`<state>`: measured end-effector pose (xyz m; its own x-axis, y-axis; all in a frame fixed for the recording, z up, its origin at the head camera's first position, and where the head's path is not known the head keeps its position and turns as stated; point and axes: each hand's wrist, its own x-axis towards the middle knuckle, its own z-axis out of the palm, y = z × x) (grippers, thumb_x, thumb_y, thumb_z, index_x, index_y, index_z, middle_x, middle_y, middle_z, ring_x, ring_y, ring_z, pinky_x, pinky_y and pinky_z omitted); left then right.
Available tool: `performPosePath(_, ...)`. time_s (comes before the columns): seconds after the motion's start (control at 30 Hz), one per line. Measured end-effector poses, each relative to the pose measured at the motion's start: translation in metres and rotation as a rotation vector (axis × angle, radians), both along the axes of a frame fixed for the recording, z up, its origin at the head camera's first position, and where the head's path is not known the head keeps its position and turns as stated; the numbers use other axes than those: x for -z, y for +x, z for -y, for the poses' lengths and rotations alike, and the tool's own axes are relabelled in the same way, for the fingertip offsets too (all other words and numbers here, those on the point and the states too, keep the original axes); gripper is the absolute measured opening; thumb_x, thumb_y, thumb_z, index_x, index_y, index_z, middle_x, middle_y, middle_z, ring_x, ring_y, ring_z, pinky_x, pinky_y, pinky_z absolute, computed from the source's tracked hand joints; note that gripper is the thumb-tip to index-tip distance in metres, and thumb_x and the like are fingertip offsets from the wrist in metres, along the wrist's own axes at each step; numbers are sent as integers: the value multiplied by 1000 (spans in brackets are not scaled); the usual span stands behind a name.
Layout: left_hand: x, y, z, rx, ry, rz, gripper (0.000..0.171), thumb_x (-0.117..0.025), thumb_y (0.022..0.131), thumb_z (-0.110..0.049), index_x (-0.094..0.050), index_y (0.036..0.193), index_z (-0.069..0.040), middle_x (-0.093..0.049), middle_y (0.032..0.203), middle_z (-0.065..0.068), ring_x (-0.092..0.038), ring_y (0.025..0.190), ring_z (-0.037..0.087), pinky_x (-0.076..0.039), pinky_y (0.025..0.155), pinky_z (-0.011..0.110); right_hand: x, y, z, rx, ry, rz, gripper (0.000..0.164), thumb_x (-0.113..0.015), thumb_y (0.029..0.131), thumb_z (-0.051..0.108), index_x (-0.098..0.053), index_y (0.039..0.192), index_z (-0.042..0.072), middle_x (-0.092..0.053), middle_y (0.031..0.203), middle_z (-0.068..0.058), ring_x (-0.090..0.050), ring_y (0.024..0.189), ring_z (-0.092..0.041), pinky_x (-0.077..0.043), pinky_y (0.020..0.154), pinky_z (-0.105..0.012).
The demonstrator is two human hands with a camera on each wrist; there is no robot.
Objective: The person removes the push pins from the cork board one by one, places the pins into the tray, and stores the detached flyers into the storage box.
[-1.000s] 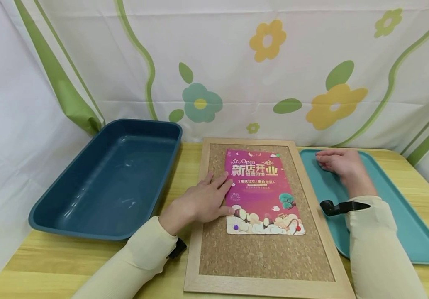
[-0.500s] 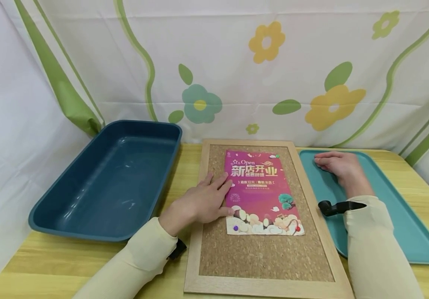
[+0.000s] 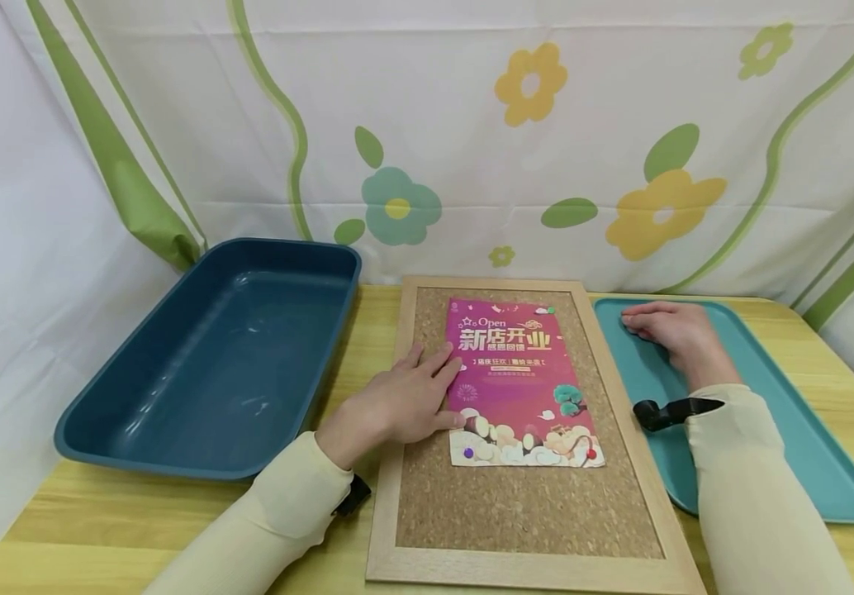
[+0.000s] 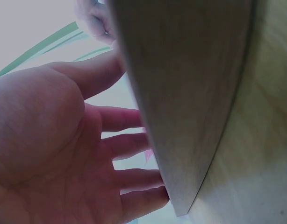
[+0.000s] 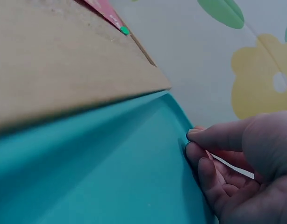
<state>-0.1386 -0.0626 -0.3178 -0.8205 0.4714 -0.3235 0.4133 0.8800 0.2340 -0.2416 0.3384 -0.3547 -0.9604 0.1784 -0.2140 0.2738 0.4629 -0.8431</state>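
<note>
A pink and purple poster (image 3: 514, 388) lies on a wood-framed cork board (image 3: 531, 512). Round pin heads show at its corners: a green pin (image 3: 550, 311) at top right, a purple pin (image 3: 468, 453) at bottom left and a red pin (image 3: 591, 454) at bottom right. My left hand (image 3: 405, 401) rests across the board's left frame, fingers spread, fingertips on the poster's left edge. Over the far left part of a teal tray (image 3: 806, 446) is my right hand (image 3: 676, 330). Its thumb and bent index finger come together; whether something small is between them is unclear.
A deep dark-blue basin (image 3: 249, 347) stands left of the board on the wooden table (image 3: 100, 529). Behind everything hangs a white flowered curtain (image 3: 472, 149). The tray lies close along the board's right side.
The right hand has shifted slightly left over the tray, its fingers still drawn together. The left hand has stayed on the poster's edge.
</note>
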Motion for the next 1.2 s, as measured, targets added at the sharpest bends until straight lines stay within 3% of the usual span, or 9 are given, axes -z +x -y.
performPosePath(0.7, -1, 1, -1, -5, -3, -2, 83, -58, 105, -54, -24, 171, -16, -12, 181, 5, -11, 166, 44, -30, 131, 55, -1, -1, 1, 17, 22, 15, 17, -71, 102, 25, -80, 95, 37, -69, 71, 31, -65, 74, 7, -56, 71, -17)
performPosePath(0.87, 0, 0, -2, -5, 2, -4, 83, -58, 105, -54, -25, 171, -16, -13, 181, 6, -12, 166, 45, -28, 132, 55, -1, 0, 1, 31, 31, 17, 13, -70, 103, 27, -81, 104, 34, -69, 71, 31, -65, 75, 7, -56, 72, -18)
performPosePath(1.2, -2, 1, -1, -7, 5, 4, 82, -59, 105, -52, -25, 170, -15, -13, 181, 6, -11, 166, 45, -28, 132, 55, -2, -1, 0, 27, 18, 35, 26, -72, 102, 28, -76, 83, 45, -71, 71, 30, -66, 74, 8, -57, 72, -18)
